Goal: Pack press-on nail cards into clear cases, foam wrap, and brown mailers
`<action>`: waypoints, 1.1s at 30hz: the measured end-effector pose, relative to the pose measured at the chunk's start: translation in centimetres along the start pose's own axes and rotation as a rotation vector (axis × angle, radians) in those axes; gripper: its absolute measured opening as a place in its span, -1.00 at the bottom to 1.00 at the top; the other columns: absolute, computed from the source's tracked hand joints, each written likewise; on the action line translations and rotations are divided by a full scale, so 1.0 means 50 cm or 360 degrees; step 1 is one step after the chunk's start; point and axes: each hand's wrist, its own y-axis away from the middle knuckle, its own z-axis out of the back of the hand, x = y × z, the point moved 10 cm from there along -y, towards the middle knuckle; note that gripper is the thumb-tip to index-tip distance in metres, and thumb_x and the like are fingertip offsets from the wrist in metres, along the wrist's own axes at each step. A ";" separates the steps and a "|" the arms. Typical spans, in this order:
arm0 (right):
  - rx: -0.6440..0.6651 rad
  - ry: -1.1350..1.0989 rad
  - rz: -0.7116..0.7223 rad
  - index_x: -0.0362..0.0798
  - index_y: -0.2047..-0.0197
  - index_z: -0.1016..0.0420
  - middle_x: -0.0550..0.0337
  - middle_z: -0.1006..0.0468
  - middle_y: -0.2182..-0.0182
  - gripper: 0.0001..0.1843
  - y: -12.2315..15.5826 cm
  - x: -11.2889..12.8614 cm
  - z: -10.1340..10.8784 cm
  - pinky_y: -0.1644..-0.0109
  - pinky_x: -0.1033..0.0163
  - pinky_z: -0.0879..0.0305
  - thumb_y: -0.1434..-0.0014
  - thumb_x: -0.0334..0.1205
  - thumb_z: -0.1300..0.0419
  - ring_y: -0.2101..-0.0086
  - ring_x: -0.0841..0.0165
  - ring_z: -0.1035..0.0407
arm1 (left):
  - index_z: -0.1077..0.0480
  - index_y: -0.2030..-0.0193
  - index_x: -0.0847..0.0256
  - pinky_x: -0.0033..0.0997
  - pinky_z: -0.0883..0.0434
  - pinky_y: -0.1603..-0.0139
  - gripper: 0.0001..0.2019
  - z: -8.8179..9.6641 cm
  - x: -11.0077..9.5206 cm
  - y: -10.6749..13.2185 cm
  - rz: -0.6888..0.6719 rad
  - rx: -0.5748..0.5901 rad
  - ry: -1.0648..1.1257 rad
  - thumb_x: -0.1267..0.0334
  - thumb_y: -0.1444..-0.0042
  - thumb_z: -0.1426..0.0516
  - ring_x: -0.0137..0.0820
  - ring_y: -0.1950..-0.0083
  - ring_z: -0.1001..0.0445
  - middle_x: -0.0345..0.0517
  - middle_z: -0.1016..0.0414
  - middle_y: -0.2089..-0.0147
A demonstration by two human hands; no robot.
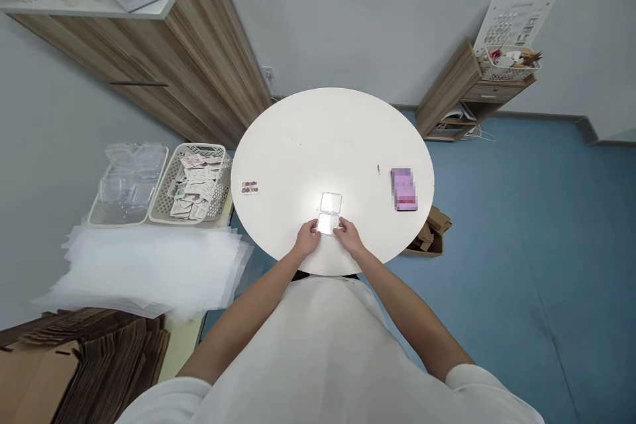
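Note:
A small clear plastic clamshell case lies opened flat on the round white table, near its front edge. My left hand pinches the case's near left corner. My right hand pinches its near right corner. Both hands have fingers curled on the case's lower half. A small card with coloured dots rests at the table's left side. A purple packet sits at the table's right side.
Left of the table stand a white basket of small cards and a tray of clear plastic cases. Clear plastic sheets and flat cardboard lie nearer. A cardboard box sits on the blue floor; wooden cabinets line the wall.

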 end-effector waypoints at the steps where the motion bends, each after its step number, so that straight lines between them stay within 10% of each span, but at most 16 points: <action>1: 0.0001 0.0001 -0.0006 -0.04 -0.10 -0.19 0.04 -0.32 0.08 -0.39 -0.001 -0.002 0.001 0.11 0.15 -0.30 0.07 -0.14 -0.09 0.21 0.32 -0.34 | -0.27 0.02 0.24 -0.34 -0.26 0.09 -0.56 0.002 0.000 0.000 0.0005 -0.0033 -0.0013 0.39 0.13 -0.11 -0.37 0.15 -0.33 -0.01 -0.34 0.10; 24: -0.0192 -0.0089 0.0086 -0.01 -0.02 -0.17 0.01 -0.32 0.06 -0.51 0.007 -0.005 0.029 0.09 0.14 -0.31 0.03 -0.18 -0.06 0.12 0.29 -0.31 | -0.18 -0.08 0.23 -0.33 -0.28 0.05 -0.51 0.024 0.004 0.002 0.0031 0.0069 -0.0056 0.39 0.06 -0.08 -0.33 -0.01 -0.29 0.05 -0.29 -0.03; 29: -0.0573 0.0138 0.0225 -0.04 -0.04 -0.14 0.00 -0.24 0.00 -0.49 0.040 0.060 0.034 0.11 0.13 -0.28 0.02 -0.20 -0.05 0.09 0.28 -0.23 | -0.17 -0.08 0.20 -0.33 -0.32 0.10 -0.55 0.121 0.006 -0.010 -0.0176 0.0083 -0.0278 0.34 0.01 -0.05 -0.34 0.00 -0.30 0.02 -0.27 -0.03; 33: -0.0298 0.0256 0.0431 -0.03 -0.05 -0.14 0.05 -0.30 0.07 -0.51 0.020 0.150 -0.098 0.15 0.16 -0.28 0.01 -0.24 -0.03 0.21 0.35 -0.27 | -0.22 -0.03 0.24 -0.23 -0.26 -0.01 -0.60 0.283 0.000 -0.044 -0.0415 -0.0173 -0.0617 0.29 0.00 -0.04 -0.26 -0.04 -0.26 0.02 -0.27 0.00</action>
